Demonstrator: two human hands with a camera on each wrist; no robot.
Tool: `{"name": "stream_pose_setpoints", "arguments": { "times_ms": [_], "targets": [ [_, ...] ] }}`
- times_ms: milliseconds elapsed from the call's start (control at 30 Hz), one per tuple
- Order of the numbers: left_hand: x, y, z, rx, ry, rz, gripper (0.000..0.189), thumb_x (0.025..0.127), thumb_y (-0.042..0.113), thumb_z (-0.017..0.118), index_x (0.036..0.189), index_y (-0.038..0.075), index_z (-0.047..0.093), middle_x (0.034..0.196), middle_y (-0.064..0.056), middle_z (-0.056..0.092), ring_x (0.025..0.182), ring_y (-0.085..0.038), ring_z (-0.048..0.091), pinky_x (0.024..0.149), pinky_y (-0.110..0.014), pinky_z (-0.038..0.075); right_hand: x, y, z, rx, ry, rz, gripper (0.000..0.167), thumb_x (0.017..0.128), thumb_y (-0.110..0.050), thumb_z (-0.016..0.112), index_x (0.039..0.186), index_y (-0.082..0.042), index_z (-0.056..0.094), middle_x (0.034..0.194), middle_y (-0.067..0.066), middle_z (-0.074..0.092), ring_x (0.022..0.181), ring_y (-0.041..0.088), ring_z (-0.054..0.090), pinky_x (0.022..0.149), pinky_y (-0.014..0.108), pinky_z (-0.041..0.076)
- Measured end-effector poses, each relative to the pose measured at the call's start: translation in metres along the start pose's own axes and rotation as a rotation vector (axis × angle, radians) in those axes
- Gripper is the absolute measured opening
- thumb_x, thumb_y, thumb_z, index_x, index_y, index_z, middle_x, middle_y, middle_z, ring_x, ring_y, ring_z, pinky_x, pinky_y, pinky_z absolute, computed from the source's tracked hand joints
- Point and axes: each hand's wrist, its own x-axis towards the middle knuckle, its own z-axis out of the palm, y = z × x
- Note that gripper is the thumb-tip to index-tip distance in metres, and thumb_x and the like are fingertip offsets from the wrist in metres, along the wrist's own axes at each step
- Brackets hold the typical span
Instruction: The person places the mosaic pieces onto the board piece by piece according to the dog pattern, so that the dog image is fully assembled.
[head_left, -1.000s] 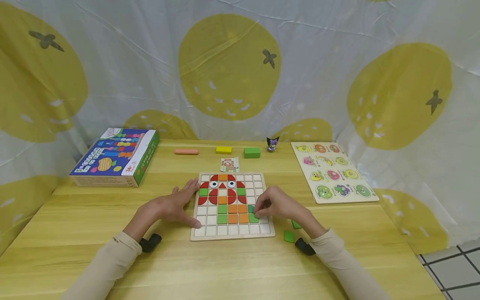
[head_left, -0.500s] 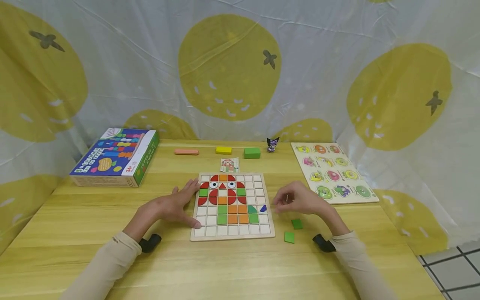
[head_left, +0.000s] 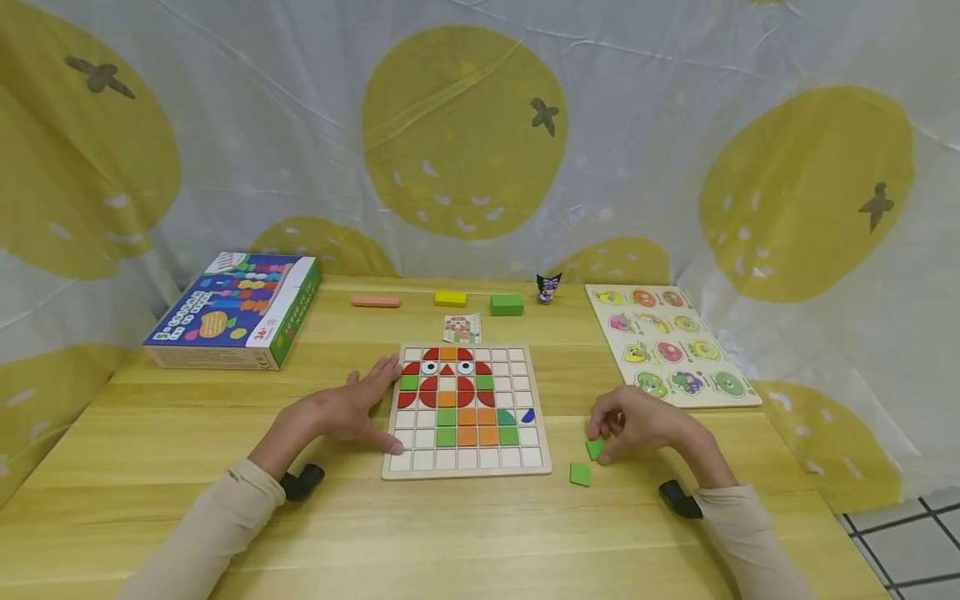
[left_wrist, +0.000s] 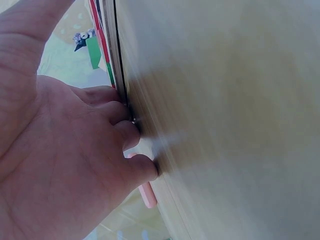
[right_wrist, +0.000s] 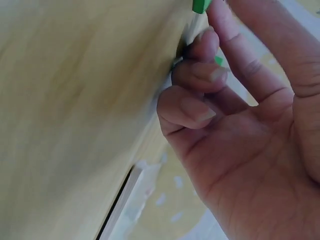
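The wooden grid board lies on the table, with red, orange, green and white pieces forming a picture and two eye pieces near its top. My left hand rests at the board's left edge, thumb and fingers spread along the frame. To the right of the board, my right hand pinches a green square tile between thumb and forefinger, low at the tabletop. Its other fingers curl in toward the palm in the right wrist view. A second green tile lies just nearer to me.
A small picture card lies behind the board. Farther back are a pink stick, a yellow block, a green block and a small figurine. A box stands left; a fruit puzzle board lies right.
My right hand has left the teal piece on the board and moved right and toward me to a loose green tile. A blue piece on the board came into view. My left hand stays put.
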Motion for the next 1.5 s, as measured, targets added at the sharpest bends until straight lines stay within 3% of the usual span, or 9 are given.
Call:
{"name": "stream_pose_setpoints", "arguments": {
  "times_ms": [233, 433, 567, 700, 833, 1000, 1500],
  "targets": [
    [-0.001, 0.002, 0.001, -0.007, 0.001, -0.01, 0.133, 0.085, 0.051, 0.091, 0.171, -0.003, 0.005, 0.178, -0.029, -0.005, 0.163, -0.052, -0.005, 0.127, -0.073, 0.0, 0.002, -0.006, 0.001, -0.005, -0.003, 0.006, 0.024, 0.075, -0.004, 0.097, 0.089, -0.008, 0.078, 0.084, -0.001, 0.069, 0.072, 0.011, 0.057, 0.063, 0.021, 0.049],
    [-0.001, 0.001, 0.0, -0.001, 0.003, -0.008, 0.133, 0.085, 0.05, 0.091, 0.171, -0.003, 0.004, 0.178, -0.029, -0.004, 0.164, -0.051, -0.004, 0.128, -0.072, 0.0, 0.011, -0.014, -0.002, -0.023, 0.036, 0.005, 0.014, 0.086, -0.009, 0.091, 0.087, -0.014, 0.079, 0.079, -0.007, 0.071, 0.071, 0.009, 0.061, 0.065, 0.023, 0.053],
    [0.0, 0.0, -0.001, 0.007, 0.004, -0.008, 0.134, 0.085, 0.051, 0.09, 0.171, -0.002, 0.003, 0.178, -0.028, -0.005, 0.164, -0.051, -0.005, 0.128, -0.072, -0.001, 0.033, -0.037, 0.008, 0.015, 0.075, -0.066, 0.004, 0.094, -0.009, 0.084, 0.092, -0.012, 0.083, 0.085, -0.006, 0.078, 0.073, 0.01, 0.067, 0.068, 0.025, 0.059],
    [-0.002, 0.0, -0.002, 0.008, 0.002, -0.018, 0.134, 0.085, 0.052, 0.09, 0.172, -0.001, 0.002, 0.178, -0.027, -0.006, 0.163, -0.053, -0.006, 0.127, -0.073, 0.0, 0.064, -0.07, 0.029, 0.05, 0.085, -0.113, 0.006, 0.098, -0.007, 0.08, 0.097, -0.008, 0.085, 0.091, -0.004, 0.08, 0.075, 0.011, 0.069, 0.074, 0.026, 0.062],
    [-0.002, 0.001, -0.002, 0.005, -0.001, -0.038, 0.134, 0.085, 0.053, 0.09, 0.172, 0.001, 0.003, 0.179, -0.025, -0.007, 0.162, -0.054, -0.007, 0.127, -0.073, 0.0, 0.092, -0.096, 0.052, 0.051, 0.078, -0.163, 0.005, 0.098, -0.005, 0.08, 0.097, -0.006, 0.085, 0.089, -0.003, 0.08, 0.076, 0.009, 0.069, 0.076, 0.025, 0.062],
    [-0.001, 0.002, -0.002, 0.006, -0.002, -0.039, 0.134, 0.085, 0.054, 0.09, 0.172, 0.001, 0.003, 0.179, -0.024, -0.007, 0.163, -0.054, -0.007, 0.127, -0.074, 0.001, 0.114, -0.113, 0.076, 0.051, 0.077, -0.167, 0.004, 0.095, -0.005, 0.083, 0.092, -0.007, 0.085, 0.085, -0.005, 0.08, 0.074, 0.002, 0.067, 0.072, 0.022, 0.059],
    [-0.001, 0.003, -0.001, 0.006, -0.003, -0.048, 0.134, 0.085, 0.054, 0.09, 0.173, 0.002, 0.003, 0.18, -0.024, -0.007, 0.162, -0.055, -0.007, 0.127, -0.074, 0.002, 0.126, -0.122, 0.098, 0.027, 0.037, -0.167, 0.004, 0.09, 0.0, 0.086, 0.087, -0.003, 0.085, 0.083, 0.0, 0.077, 0.071, 0.0, 0.063, 0.067, 0.017, 0.057]
  ]
}}
